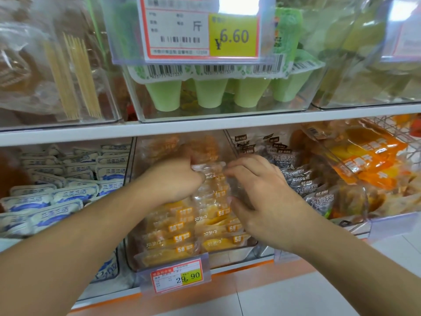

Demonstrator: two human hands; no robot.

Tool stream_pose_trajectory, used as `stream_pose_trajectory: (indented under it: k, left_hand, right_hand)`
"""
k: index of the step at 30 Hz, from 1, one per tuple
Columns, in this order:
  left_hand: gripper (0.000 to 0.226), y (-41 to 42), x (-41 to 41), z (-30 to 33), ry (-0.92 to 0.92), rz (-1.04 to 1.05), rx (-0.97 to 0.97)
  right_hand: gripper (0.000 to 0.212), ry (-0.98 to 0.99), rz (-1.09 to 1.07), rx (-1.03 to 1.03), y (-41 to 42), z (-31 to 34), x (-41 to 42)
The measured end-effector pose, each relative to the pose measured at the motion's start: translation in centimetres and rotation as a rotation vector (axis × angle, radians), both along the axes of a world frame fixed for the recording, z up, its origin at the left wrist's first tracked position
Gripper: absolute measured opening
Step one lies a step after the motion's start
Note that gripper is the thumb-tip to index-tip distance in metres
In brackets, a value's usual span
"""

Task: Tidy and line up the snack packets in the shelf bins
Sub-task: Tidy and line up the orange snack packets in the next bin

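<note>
Both hands reach into the middle clear bin [200, 262] on the lower shelf. It holds several clear packets of yellow dried fruit [180, 233] with orange labels, lying in two rough columns. My left hand [175, 179] grips the top edge of a clear packet [210, 169] at the back of the stack. My right hand [255, 190] holds the right side of the same stack, its fingers curled over the packets and its thumb pressed against them lower down.
Left bin holds white-and-blue packets [57, 197]. Right of the middle bin are dark plum packets [305, 185], then orange packets [364, 160] in a tilted bin. The upper shelf [205, 127] carries bins with green cups [209, 92]. A price tag [176, 275] hangs in front.
</note>
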State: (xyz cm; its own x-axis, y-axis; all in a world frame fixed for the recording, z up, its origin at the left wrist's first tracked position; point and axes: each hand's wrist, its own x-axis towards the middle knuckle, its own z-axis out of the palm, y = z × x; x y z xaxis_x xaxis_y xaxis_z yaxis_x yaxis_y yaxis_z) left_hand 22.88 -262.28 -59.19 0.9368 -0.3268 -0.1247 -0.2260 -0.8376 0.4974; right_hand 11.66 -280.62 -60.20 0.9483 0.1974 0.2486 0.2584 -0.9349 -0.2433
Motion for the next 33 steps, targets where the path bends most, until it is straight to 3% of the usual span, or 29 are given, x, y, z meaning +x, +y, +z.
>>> stream_pose_trajectory:
  k: [3,5,9,13,18,21,25,27,29,33]
  left_hand:
    - [0.050,0.3,-0.2,0.1,0.017,0.019,-0.025]
    - [0.050,0.3,-0.5,0.3,0.057,-0.018,-0.020]
    - [0.015,0.4,-0.9,0.7,0.101,-0.143,-0.011]
    - [0.006,0.4,-1.2,1.1,0.129,-0.245,-0.001]
    - [0.020,1.6,-2.4,1.1,-0.003,-0.378,0.085]
    - [0.024,2.1,-2.4,1.1,0.053,-0.401,0.070]
    - [0.022,0.9,-1.0,0.9,0.077,-0.326,0.070]
    - [0.032,0.3,-0.6,0.8,0.095,-0.328,0.064]
    - [0.044,0.0,-0.2,0.7,0.107,-0.347,0.079]
    - [0.034,-0.5,0.4,0.7,0.125,-0.332,0.064]
  right_hand:
    - [0.048,0.007,-0.004,0.007,0.1,0.1,-0.1]
    - [0.049,0.013,-0.011,0.013,0.1,0.3,-0.1]
    - [0.046,0.008,-0.015,0.029,0.3,0.4,-0.1]
    - [0.050,0.017,-0.010,0.059,0.2,0.6,-0.2]
    - [0.075,0.185,0.065,0.029,-0.4,2.9,-1.0]
    - [0.092,0.348,0.175,-0.005,-0.5,4.3,-2.2]
    - [0.083,0.162,0.194,-0.149,-0.4,2.9,-2.1]
    - [0.078,0.120,0.164,-0.184,-0.3,2.4,-2.0]
    - [0.080,0.096,0.140,-0.234,0.0,2.2,-2.1]
    - [0.096,0.132,0.099,-0.296,0.6,2.4,-1.5]
